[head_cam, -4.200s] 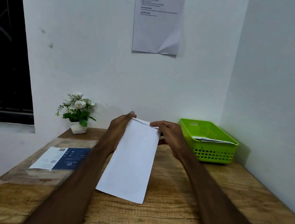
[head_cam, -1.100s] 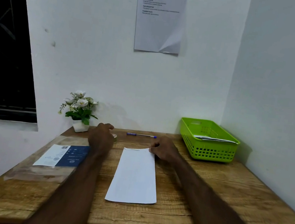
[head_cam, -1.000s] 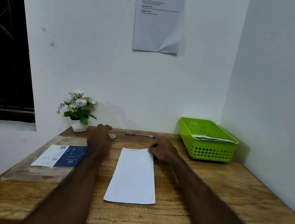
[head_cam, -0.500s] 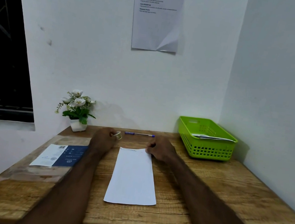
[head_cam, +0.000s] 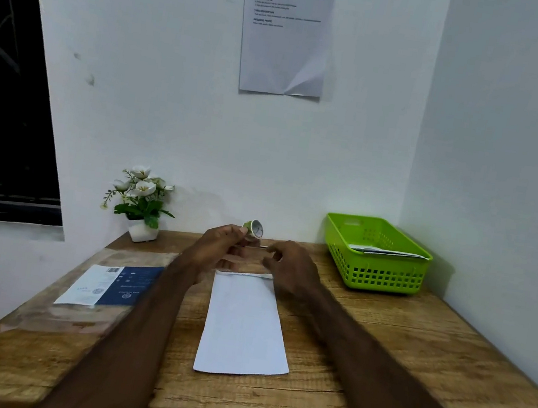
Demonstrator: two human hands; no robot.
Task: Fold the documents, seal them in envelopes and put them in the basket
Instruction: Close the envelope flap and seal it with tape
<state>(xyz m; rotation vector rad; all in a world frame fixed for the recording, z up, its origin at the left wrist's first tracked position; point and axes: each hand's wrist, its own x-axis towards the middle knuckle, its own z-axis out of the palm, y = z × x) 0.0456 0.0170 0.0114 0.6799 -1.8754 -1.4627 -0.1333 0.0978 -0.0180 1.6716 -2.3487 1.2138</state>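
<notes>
A long white envelope (head_cam: 245,325) lies flat on the wooden table (head_cam: 412,355), its flap end pointing away from me. Above its far end my left hand (head_cam: 223,249) holds up a small roll of tape (head_cam: 253,228) with a green edge. My right hand (head_cam: 289,269) hovers beside it with loosely curled fingers near the roll, holding nothing that I can see. The green plastic basket (head_cam: 372,273) stands at the back right and holds a few white envelopes (head_cam: 385,252).
A clear plastic sleeve with a blue and white card (head_cam: 111,285) lies on the table's left side. A small white pot of flowers (head_cam: 141,206) stands at the back left. A printed sheet (head_cam: 287,30) hangs on the wall.
My left hand picked the tape roll up from the table's back and lifted it above the envelope. My right hand left the envelope's top corner and rose toward the roll.
</notes>
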